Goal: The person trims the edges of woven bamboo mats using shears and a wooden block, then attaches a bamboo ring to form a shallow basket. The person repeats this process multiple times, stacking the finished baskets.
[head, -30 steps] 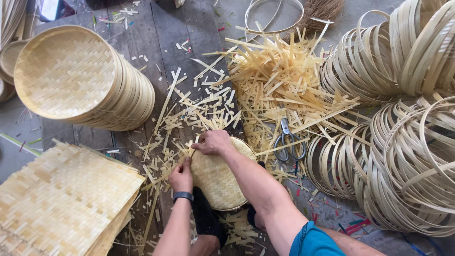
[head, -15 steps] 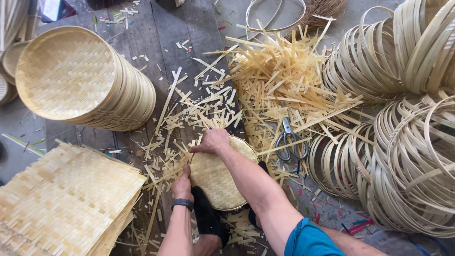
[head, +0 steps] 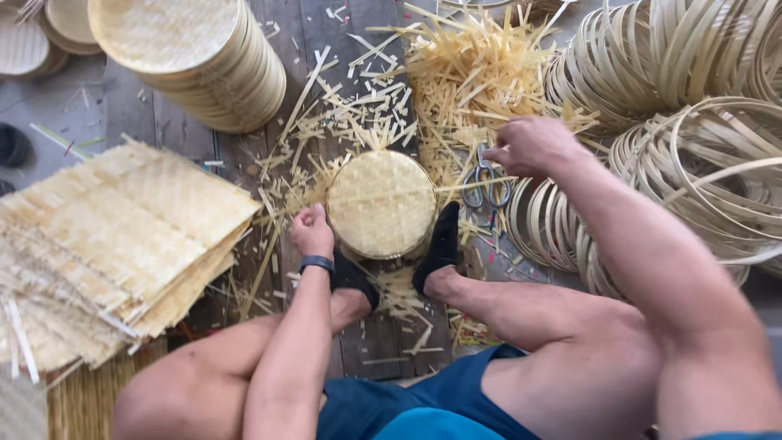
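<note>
I see a bright picture with soft, even daylight. I cannot tell where the light comes from. Shadows are small and soft: a dark patch sits under the stack of round trays (head: pixel 213 61), and a little shade lies under my legs near the floor boards (head: pixel 383 342). Nothing shines hard, and I find no glare. The pale strips (head: pixel 476 77) look a bit washed out where they pile up. My right hand (head: pixel 531 145) looks a little smeared, and so does my right arm, big and soft at the near edge. The woven mats (head: pixel 114 236) blur toward the left corner. The middle looks sharpest.
</note>
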